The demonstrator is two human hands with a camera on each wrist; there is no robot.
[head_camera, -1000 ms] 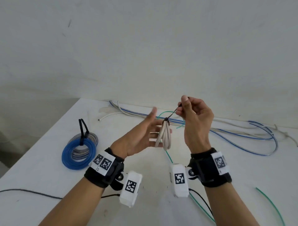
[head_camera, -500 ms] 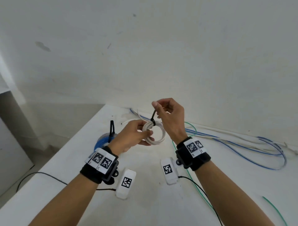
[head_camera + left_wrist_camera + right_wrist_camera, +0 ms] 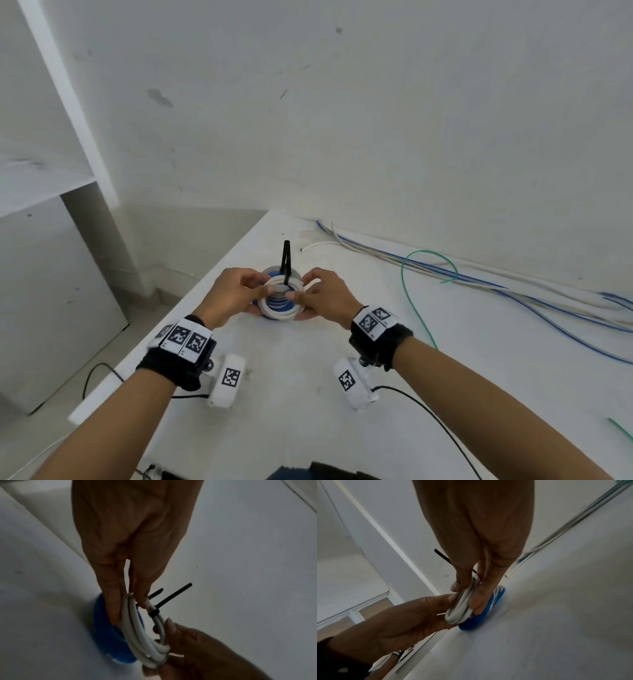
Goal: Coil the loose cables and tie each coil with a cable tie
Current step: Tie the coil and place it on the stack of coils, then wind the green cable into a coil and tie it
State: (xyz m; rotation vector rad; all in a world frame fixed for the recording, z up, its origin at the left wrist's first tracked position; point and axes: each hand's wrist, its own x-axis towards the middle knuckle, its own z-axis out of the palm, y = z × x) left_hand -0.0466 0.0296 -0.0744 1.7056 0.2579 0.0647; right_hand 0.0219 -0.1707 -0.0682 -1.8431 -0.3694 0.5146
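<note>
White round cable wound into a small flat coil (image 3: 279, 308) is held between both hands, just above a blue coil of cable (image 3: 274, 301) that lies on the white tabletop (image 3: 291, 370) near its far left corner. A black plastic cable tie (image 3: 154, 612) binds the white coil on its far side, with its tail (image 3: 286, 255) sticking up and away from the hands. In the left wrist view a second black tie tail (image 3: 156, 593) shows behind the fingers; it seems to belong to the blue coil below.

The left hand (image 3: 233, 296) pinches the coil's left side, thumb on top and fingers beneath. The right hand (image 3: 329, 296) pinches the right side the same way, its fingers (image 3: 476, 597) lying between the white coil and the blue one. From the head view the two hands cover much of the blue coil, so only blue and grey turns show through the white ring.

Along the wall to the right lie loose blue cables (image 3: 513, 294) and pale grey cables (image 3: 428, 262), and a thin green wire (image 3: 412, 298) loops over them and runs back toward the right forearm. Both wrists carry black bands with printed markers and white camera units (image 3: 227, 380), each with a thin black lead (image 3: 421, 407).
</note>
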